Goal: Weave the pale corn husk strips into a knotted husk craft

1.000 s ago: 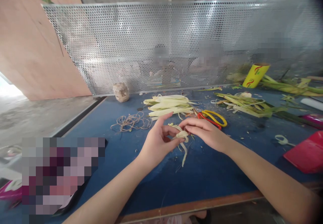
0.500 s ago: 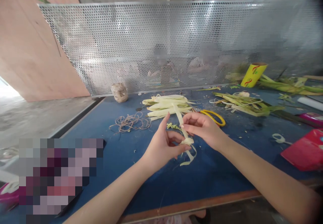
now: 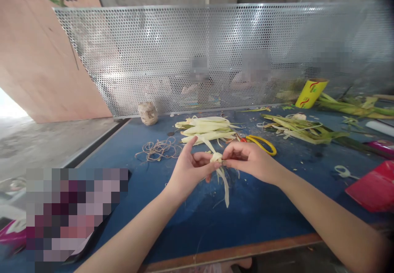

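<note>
While both hands (image 3: 189,169) (image 3: 256,162) hold it, the knotted strip (image 3: 216,157) lies between them.

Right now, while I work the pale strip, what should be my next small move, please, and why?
Probably draw the pale strip gently snug with your right grip, while the left grip steadies it. The left pinches its folded, knot-like part, the right's fingertips are at its right side, and loose ends stick out above and below.
</note>
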A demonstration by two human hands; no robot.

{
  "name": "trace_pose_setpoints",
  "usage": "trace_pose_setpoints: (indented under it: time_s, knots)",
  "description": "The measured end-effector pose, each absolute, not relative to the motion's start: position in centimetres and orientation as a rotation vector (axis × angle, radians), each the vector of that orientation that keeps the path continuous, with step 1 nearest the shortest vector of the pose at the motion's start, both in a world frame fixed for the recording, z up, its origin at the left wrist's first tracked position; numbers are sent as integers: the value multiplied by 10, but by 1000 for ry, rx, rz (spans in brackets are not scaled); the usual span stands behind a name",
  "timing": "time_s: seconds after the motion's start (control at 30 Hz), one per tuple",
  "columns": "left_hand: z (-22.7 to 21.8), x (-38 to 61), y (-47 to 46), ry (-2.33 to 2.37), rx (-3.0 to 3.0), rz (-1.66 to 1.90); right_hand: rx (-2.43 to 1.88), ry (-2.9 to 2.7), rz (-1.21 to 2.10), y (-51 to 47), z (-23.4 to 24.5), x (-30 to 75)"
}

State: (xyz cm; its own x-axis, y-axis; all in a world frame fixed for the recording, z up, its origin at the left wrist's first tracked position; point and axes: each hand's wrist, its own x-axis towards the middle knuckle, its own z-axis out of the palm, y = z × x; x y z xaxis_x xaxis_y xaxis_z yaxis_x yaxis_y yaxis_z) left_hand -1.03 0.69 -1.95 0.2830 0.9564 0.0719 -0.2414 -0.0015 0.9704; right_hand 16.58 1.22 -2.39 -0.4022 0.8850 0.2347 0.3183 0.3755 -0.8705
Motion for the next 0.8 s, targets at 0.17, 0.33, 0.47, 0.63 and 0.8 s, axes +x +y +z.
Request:
trace_pose_setpoints:
  time_s: [0.17, 0.33, 0.47, 0.63, 0.8]
  knots:
    - [-19, -11, 7, 823, 1193, 1120, -1090, -1964, 835, 13, -20, 170]
    - [-21, -9, 7, 836, 1272, 1072, -938, -1907, 1218, 8, -26, 166]
    - [-24, -8, 6, 834, 1335, 1024, -994, -1927, 1269, 8, -30, 160]
    - [-24, -7, 4, 728, 1276, 1010, -1131, -1953, 1087, 10, -26, 160]
    - [-24, -6, 3, 761, 1303, 1054, -1163, -1864, 1103, 12, -27, 161]
